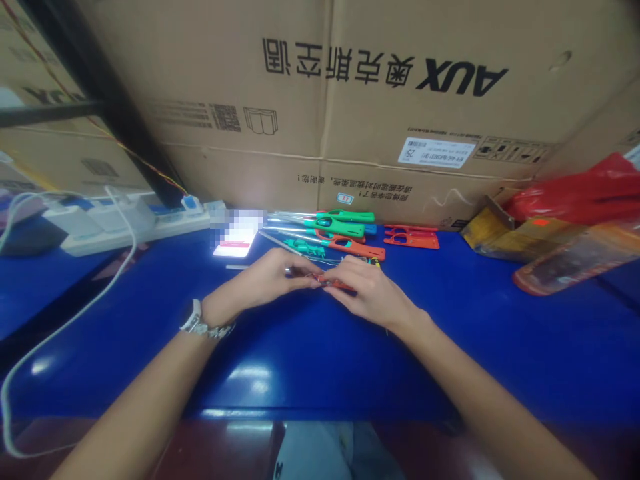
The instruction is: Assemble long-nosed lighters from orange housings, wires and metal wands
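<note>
Orange part (336, 285) | left hand (270, 277): clamped on one end | right hand (367, 293): clamped on other end | location: just in front of lighter pile (340, 233).

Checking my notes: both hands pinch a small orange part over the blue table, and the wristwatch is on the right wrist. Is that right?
Not quite. The head view shows the wristwatch on the left wrist. The rest holds: the left hand and right hand pinch the small orange part over the blue table.
</note>
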Demonstrator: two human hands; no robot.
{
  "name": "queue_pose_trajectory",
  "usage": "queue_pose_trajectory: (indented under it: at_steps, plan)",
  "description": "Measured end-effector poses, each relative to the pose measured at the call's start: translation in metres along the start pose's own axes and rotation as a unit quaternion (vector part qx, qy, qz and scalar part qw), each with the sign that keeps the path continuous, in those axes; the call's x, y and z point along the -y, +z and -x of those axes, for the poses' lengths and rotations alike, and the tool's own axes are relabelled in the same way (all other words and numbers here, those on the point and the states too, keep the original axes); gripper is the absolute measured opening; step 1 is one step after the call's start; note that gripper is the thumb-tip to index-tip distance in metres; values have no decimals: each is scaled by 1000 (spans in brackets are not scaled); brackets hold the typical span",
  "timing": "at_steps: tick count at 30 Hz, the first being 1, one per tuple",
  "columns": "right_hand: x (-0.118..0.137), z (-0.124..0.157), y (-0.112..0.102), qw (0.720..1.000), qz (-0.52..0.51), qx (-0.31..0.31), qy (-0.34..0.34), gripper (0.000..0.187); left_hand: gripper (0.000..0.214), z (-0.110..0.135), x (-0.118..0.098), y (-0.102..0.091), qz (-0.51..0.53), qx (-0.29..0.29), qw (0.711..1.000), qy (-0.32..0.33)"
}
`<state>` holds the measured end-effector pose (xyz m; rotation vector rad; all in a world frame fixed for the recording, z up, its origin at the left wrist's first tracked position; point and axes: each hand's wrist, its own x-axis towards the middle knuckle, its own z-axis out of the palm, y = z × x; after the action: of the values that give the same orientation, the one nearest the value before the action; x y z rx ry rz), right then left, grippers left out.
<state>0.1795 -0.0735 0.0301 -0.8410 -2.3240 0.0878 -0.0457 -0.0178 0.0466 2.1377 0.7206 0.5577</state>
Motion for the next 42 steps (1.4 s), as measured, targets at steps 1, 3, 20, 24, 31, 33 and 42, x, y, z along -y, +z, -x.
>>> queue_pose_trajectory:
  at_steps: [1, 3, 20, 24, 31, 33, 42]
  plan:
    - [0, 0, 0, 1000, -1, 1, 1, 13, 19, 0, 0, 0, -2, -1, 1000, -1]
    - [0, 0, 1, 1000, 4, 3, 2, 13, 19, 1, -1, -1, -6, -1, 1000, -4]
    - [3, -1, 2, 1000, -3, -6, -9, 17, 26, -1, 1, 6, 46, 8, 999, -17]
    - [-3, 1, 3, 1000, 2, -23, 14, 18, 42, 4, 6, -11, -18, -62, 997, -34]
    - [-16, 8, 3, 998, 21, 17, 60, 16, 37, 15, 35, -38, -176, -12, 980, -92]
    - [-17, 9, 2, 997, 28, 37, 68, 16, 31, 14, 38, -35, -179, -2, 981, -78]
    - [-11, 7, -10, 989, 31, 96, 111, 15, 21, 10, 42, -27, -171, -15, 985, -36]
